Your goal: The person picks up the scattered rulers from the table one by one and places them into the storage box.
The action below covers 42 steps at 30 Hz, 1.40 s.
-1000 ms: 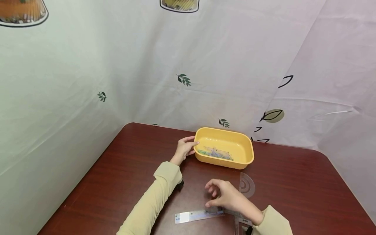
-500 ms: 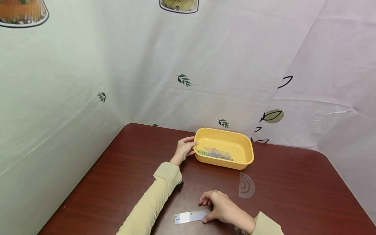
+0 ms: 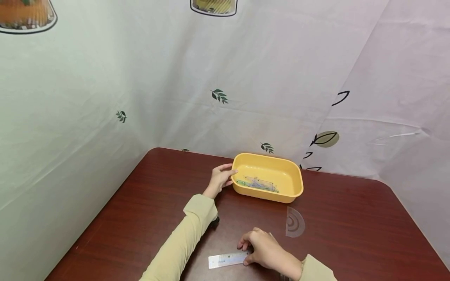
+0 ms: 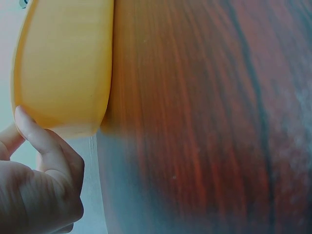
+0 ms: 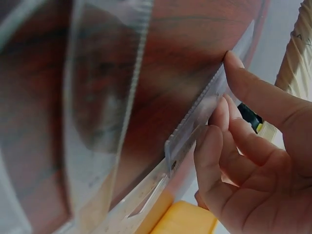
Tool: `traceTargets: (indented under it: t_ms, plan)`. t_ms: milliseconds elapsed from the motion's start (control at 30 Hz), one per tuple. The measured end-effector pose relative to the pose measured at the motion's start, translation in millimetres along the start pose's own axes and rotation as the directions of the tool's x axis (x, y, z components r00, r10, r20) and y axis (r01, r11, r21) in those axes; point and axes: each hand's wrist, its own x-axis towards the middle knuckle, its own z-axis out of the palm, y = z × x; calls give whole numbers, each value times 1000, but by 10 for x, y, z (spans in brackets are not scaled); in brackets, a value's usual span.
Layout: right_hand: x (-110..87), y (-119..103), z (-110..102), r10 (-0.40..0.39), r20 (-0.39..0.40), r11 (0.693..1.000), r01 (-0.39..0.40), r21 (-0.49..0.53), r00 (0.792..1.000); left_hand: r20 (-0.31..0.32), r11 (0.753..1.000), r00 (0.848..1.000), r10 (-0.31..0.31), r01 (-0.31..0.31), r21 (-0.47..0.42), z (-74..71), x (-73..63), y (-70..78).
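A clear plastic ruler (image 3: 225, 260) lies on the dark red table near the front. My right hand (image 3: 263, 250) pinches it near its right end, thumb on the near edge and fingertips along the far edge; the right wrist view shows the ruler (image 5: 195, 122) between thumb and fingers. At the back, my left hand (image 3: 219, 179) grips the left end of a yellow plastic basin (image 3: 291, 191), thumb over the rim and fingers outside. Inside the basin lie several transparent rulers and drawing pieces (image 3: 260, 184), overlapping one another.
A clear protractor (image 3: 295, 222) lies on the table (image 3: 351, 230) between basin and right hand. Large transparent plastic pieces (image 5: 102, 97) show close up in the right wrist view. White patterned cloth (image 3: 267, 78) hangs behind the table.
My right hand has moved left and toward the front, then its thumb and fingers have come onto the ruler's edges. The left hand keeps its place on the basin.
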Motion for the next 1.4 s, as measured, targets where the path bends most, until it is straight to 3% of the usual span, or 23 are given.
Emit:
traceTargets:
  t_ms: [233, 600, 1000, 1400]
  plan:
    - [6, -8, -8, -25, 36, 1000, 25, 19, 999, 2, 1000, 1000, 14, -14, 12, -1, 18, -23]
    - [-12, -2, -23, -39, 60, 975, 25, 222, 997, 0, 1000, 1000, 9, -9, 15, 2, 24, -21]
    - [-34, -36, -110, -64, 38, 970, 53, 237, 997, 11, 1000, 1000, -12, 12, -3, -2, 22, -12]
    - [-75, -25, -263, -79, 28, 967, 70, 244, 996, -2, 1000, 1000, 6, -6, 19, 4, 19, -19]
